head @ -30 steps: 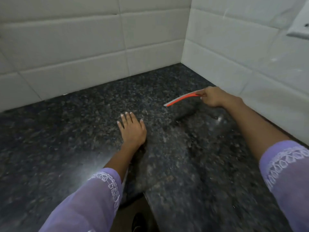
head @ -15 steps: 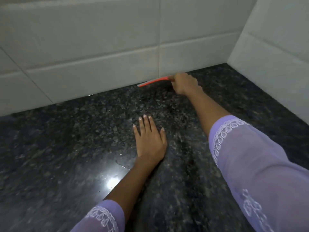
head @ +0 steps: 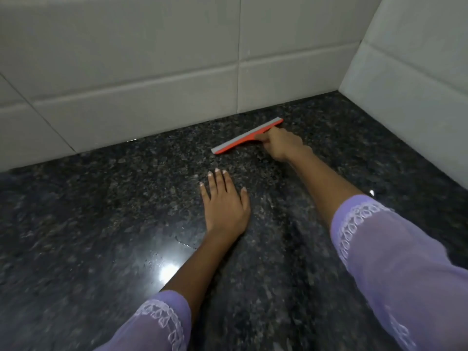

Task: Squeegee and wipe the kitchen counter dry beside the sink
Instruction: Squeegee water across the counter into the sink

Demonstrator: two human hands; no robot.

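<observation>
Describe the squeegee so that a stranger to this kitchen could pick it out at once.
Start at the dark speckled granite counter and look toward the back, where the white tiled wall meets it. The squeegee lies there, gripped by the right hand. Its orange body and grey blade are the only bright colour on the stone.

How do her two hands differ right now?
The right hand is curled shut around the orange squeegee near the tiled wall; the left hand lies flat and empty, fingers spread, on the granite counter. The right reaches farther from the body than the left. Both arms wear lilac lace-trimmed sleeves.
</observation>
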